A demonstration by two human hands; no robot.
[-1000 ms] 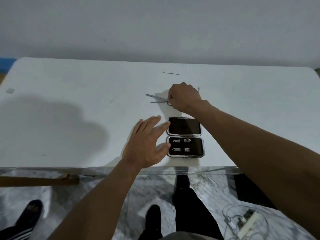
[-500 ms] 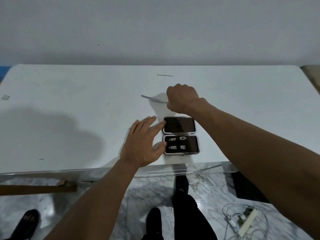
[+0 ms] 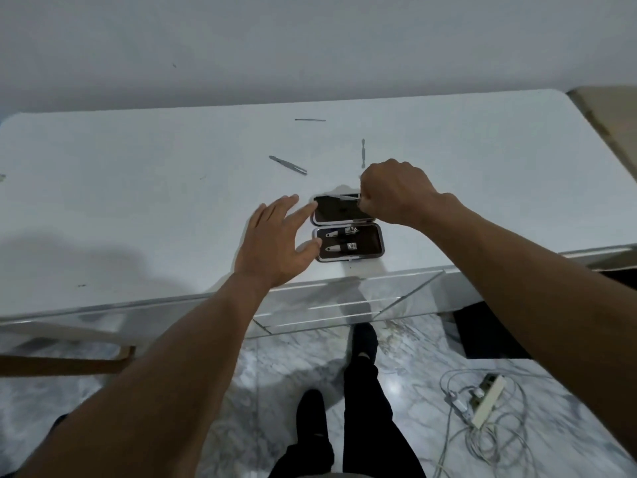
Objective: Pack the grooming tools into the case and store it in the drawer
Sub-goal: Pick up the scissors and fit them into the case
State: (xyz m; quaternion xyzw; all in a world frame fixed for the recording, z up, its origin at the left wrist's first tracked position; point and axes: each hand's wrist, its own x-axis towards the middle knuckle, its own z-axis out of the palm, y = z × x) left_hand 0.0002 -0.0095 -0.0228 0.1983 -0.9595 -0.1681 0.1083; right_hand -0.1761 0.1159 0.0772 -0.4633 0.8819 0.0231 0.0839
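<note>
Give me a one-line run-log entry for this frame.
phase: packing | right hand: holding thin tool over open case | left hand: steadying case | three tools loose on table

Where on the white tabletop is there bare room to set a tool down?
The white tabletop is bare left of the left hand, and on the right beyond the right hand. It is crowded around the open black grooming case and behind it, where three loose metal tools lie.

Dim cool light, soft shadows on table, wide-angle edge distortion
</note>
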